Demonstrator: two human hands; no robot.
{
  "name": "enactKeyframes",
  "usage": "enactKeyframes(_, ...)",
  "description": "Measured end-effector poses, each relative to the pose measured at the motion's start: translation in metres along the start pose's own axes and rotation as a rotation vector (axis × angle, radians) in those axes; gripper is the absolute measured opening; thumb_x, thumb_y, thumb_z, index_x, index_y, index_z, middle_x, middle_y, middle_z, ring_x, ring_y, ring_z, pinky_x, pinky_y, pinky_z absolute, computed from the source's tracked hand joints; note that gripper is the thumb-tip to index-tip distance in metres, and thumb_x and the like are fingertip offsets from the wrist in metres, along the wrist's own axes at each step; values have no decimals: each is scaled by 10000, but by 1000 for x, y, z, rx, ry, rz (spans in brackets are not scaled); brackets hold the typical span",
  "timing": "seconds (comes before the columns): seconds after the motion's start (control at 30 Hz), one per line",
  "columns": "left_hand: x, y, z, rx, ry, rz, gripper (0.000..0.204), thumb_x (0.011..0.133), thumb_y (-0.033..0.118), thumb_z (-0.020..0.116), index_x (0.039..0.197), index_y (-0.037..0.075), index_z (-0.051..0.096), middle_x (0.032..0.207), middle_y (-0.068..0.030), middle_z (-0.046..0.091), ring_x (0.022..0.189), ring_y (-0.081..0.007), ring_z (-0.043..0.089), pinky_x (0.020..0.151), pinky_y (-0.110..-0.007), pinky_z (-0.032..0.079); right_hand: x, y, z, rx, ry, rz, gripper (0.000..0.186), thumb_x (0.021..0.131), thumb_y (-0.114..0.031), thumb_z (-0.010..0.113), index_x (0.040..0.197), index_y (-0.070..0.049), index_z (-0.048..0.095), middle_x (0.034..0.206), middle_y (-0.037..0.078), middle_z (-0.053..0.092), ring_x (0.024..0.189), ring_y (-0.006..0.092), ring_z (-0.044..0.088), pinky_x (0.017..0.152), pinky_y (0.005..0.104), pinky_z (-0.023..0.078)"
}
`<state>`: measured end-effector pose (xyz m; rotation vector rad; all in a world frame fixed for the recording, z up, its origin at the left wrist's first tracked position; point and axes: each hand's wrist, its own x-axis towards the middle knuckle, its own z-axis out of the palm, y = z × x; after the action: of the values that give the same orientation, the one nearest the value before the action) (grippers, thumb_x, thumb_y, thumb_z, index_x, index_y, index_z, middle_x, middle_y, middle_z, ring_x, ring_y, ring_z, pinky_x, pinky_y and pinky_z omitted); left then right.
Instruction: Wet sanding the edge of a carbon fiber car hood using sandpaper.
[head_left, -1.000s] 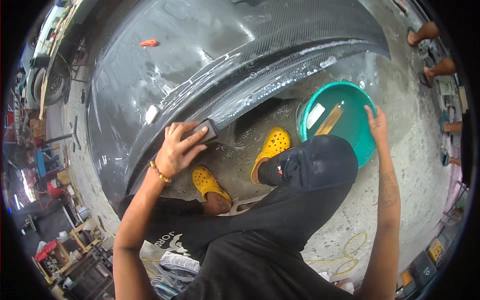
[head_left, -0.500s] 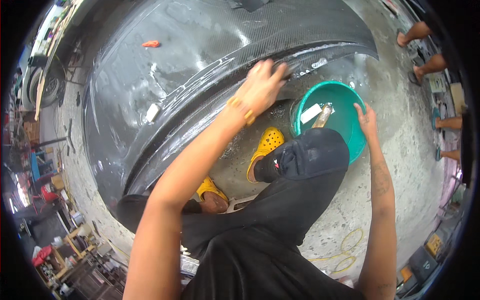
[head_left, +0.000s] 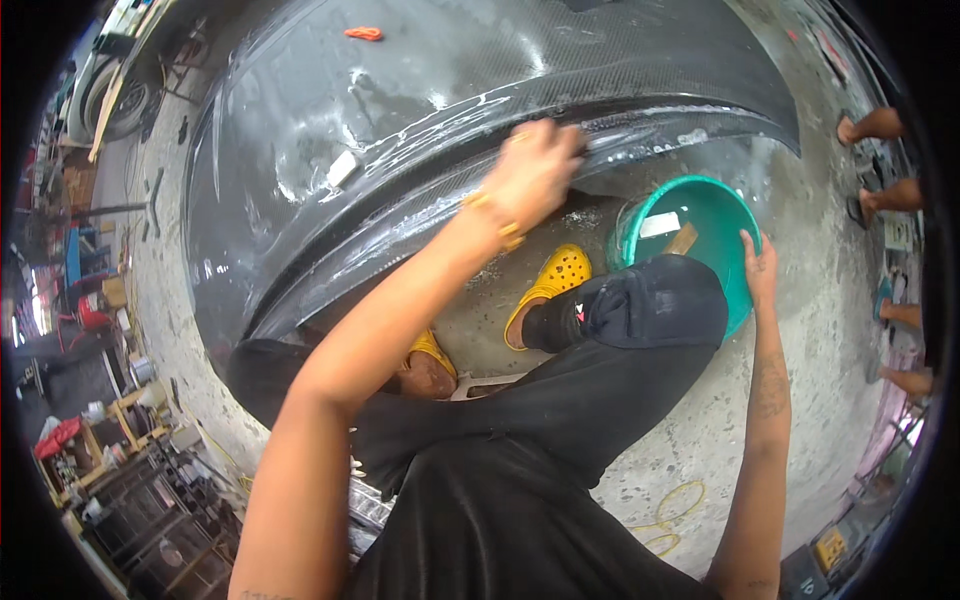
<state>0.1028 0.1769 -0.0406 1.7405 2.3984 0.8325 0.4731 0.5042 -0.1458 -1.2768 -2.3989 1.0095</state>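
My left hand (head_left: 540, 170), blurred by motion, is at the near raised edge of a large wet, dark carbon-fibre panel (head_left: 290, 120). Its fingers are curled down around something dark that I cannot make out. To the right, my right hand (head_left: 758, 268) grips the rim of a green bucket (head_left: 626, 240), thumb on the inside and fingers outside. Water stands in the bucket, with a white block (head_left: 659, 224) and a brownish flat piece (head_left: 682, 240) in it. Whitish suds streak the panel.
On the panel lie a white block (head_left: 342, 168) and a small orange-red object (head_left: 364, 34). My yellow clogs (head_left: 565, 268) rest on the concrete floor between panel and bucket. Other people's legs (head_left: 880, 123) show at the right. A yellow cord (head_left: 683, 498) curls on the floor.
The whole view has shifted, so panel and bucket appear farther right. My left hand still rubs at the panel's edge, slightly nearer the lip. My right hand keeps hold of the bucket.
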Motion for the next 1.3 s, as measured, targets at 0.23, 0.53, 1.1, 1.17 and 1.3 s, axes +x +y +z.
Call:
enactKeyframes(0.23,-97,-14,-71,111,-48,-210,446,953,39,682,1389,-15,607,999,-211,572,913,-369,588,807,-479,507,5,-8,-6,-91,-4,11,422,1042,-389,658,1174,9,707,962,183,750,848,268,684,844,394,531)
enactKeyframes(0.53,-109,-14,-51,8,60,-204,373,959,113,695,1303,-9,618,1028,-235,573,984,-413,582,849,-494,505,10,10,-22,-157,-44,-19,420,1016,-410,684,1225,-47,701,1107,192,737,1033,350,689,954,429,513)
enactKeyframes(1.1,-251,-102,-233,-9,392,-632,391,1032,276,673,1318,9,689,1008,-165,673,889,-271,674,811,-382,528,39,-108,10,469,-460,286,323,1000,-348,715,1087,-40,673,1072,116,705,1000,259,690,890,390,560)
enactKeyframes(1.17,-248,-110,-232,-62,437,-620,384,1033,257,677,1338,24,688,1037,-141,685,891,-228,673,812,-359,532,40,-110,-5,637,-566,446,313,1004,-340,716,1069,-36,674,1051,105,711,977,244,697,868,377,569)
enactKeyframes(1.3,-243,-108,-240,-68,514,-602,384,1027,240,697,1364,55,690,1047,-93,685,890,-160,654,797,-320,530,55,-237,-8,773,-673,224,331,1063,-358,642,961,-47,694,874,101,738,851,212,743,782,336,619)
